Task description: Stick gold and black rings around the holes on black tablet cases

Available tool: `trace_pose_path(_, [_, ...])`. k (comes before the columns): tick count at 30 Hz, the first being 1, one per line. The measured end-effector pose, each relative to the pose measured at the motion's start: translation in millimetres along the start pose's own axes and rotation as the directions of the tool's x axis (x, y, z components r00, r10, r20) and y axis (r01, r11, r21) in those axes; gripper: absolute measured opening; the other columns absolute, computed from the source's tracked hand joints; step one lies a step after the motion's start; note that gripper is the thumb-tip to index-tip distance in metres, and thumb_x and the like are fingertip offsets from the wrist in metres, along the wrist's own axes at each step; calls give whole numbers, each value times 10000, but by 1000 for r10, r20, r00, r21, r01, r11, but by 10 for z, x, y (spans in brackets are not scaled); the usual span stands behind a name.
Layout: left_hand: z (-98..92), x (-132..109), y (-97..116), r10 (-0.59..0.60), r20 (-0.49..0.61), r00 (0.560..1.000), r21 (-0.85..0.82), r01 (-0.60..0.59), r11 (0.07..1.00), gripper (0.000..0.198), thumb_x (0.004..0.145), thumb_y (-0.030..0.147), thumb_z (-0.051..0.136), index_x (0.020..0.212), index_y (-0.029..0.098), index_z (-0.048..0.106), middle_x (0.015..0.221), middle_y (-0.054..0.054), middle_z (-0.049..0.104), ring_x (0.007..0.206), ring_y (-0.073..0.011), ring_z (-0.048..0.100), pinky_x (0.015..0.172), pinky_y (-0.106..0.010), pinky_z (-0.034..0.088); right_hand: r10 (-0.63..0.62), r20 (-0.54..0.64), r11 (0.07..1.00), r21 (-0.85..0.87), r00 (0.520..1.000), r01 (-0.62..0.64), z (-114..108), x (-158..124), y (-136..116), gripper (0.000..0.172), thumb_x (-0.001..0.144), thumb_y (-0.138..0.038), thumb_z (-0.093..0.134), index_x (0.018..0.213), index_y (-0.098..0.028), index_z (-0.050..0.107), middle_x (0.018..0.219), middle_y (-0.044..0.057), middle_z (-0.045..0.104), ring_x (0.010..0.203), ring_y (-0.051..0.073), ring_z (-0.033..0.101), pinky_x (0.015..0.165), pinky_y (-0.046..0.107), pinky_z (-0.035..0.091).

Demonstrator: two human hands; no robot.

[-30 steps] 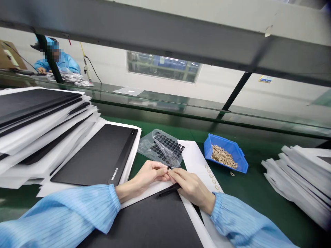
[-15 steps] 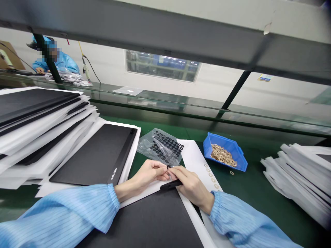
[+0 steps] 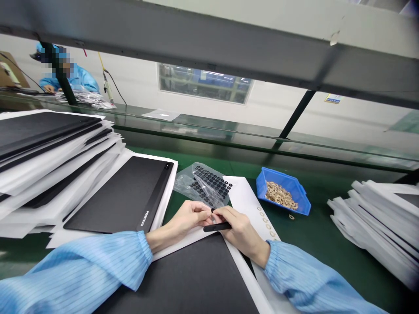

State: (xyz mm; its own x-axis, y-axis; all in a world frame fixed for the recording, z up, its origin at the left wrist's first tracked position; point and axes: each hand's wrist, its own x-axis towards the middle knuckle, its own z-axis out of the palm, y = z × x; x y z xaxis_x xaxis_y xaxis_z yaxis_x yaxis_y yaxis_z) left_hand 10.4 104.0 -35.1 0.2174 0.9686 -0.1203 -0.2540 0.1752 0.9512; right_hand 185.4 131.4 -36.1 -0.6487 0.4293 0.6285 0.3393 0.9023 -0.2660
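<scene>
My left hand (image 3: pixel 189 219) and my right hand (image 3: pixel 241 231) meet fingertip to fingertip. Between them is a small black ring-like piece (image 3: pixel 212 210), pinched from both sides and partly hidden. A flat black stick-like tool (image 3: pixel 216 227) is also gripped by my right hand and points left; its exact kind is unclear. Right below lies a black tablet back cover (image 3: pixel 193 279) on white sheeting. Just beyond my fingers rests a clear sheet (image 3: pixel 209 185) bearing rows of black rings. A white strip (image 3: pixel 240 192) with several tan rings along its edge lies beside my right hand.
A blue bin (image 3: pixel 301 198) of tan rings stands right of centre, with one loose tan ring (image 3: pixel 291 216) before it. Left are a POSITIVO cover (image 3: pixel 124 196) and a tall stack of covers (image 3: pixel 49 152). Another stack (image 3: pixel 369 222) stands right. A shelf (image 3: pixel 209 39) spans overhead; a co-worker (image 3: pixel 78 78) sits beyond.
The black tool in my right hand has tilted to lie more level. Both hands stay pinched together at the small black piece; the view has shifted slightly.
</scene>
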Motion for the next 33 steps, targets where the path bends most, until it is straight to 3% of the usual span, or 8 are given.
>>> trace_pose_path(6, [29,-8,17,33,0,999,137,-32,990,369,594,440,747,678,98,638,646,-28,612,597,-114,540,620,-242,432,178,3,973,149,984,-176,24,36,35,85,824,-211,534,752,-185,570,708,47,610,616,160,582,581,268,496])
trace_pose_path(11, [6,11,9,-9,-13,1000,381,13,924,332,664,458,633,655,129,588,483,11,532,426,-90,448,455,-210,352,453,46,846,293,890,-445,-308,247,-30,164,829,-265,494,696,-175,525,489,-38,487,391,98,457,392,213,370])
trace_pose_path(13, [-26,21,18,-36,-15,999,512,39,858,321,687,460,589,621,146,559,409,32,480,355,-85,383,401,-207,281,566,159,700,424,809,-574,-515,292,-123,211,828,-307,515,672,-165,521,439,-65,436,332,61,357,337,187,257])
trace_pose_path(17, [-92,-2,137,-20,-9,1000,758,20,652,356,711,459,556,516,181,451,401,43,431,384,-95,372,444,-226,256,679,470,183,636,565,-749,-834,175,-351,232,674,-278,695,594,-132,534,508,-52,491,356,7,323,350,165,145])
trace_pose_path(22, [24,-231,371,29,52,998,926,-59,373,382,723,429,579,499,186,388,460,46,383,472,-100,312,491,-250,190,673,624,-38,565,397,-824,-953,-201,-615,155,670,-193,662,575,-115,566,506,-32,549,335,2,368,333,157,145])
trace_pose_path(26, [318,-596,372,-83,330,940,929,-309,202,395,856,422,483,558,184,381,495,56,394,461,-92,330,480,-233,232,649,690,-75,476,320,-876,-968,-517,-823,109,683,-167,626,593,-121,585,488,-38,555,327,17,410,317,151,171])
trace_pose_path(30, [523,-851,210,-202,574,794,816,-535,217,311,913,294,461,629,179,404,624,40,481,572,-100,427,527,-228,262,622,716,-52,441,316,-896,-958,-793,-987,66,703,-131,608,638,-135,597,403,-76,508,335,29,424,385,145,314])
trace_pose_path(33, [560,-868,113,-151,621,769,782,-593,193,323,915,249,455,617,178,353,600,39,440,574,-106,412,525,-241,243,649,697,-31,425,305,-905,-927,-915,-1048,82,741,-141,590,659,-140,585,380,-90,480,332,26,409,419,148,351])
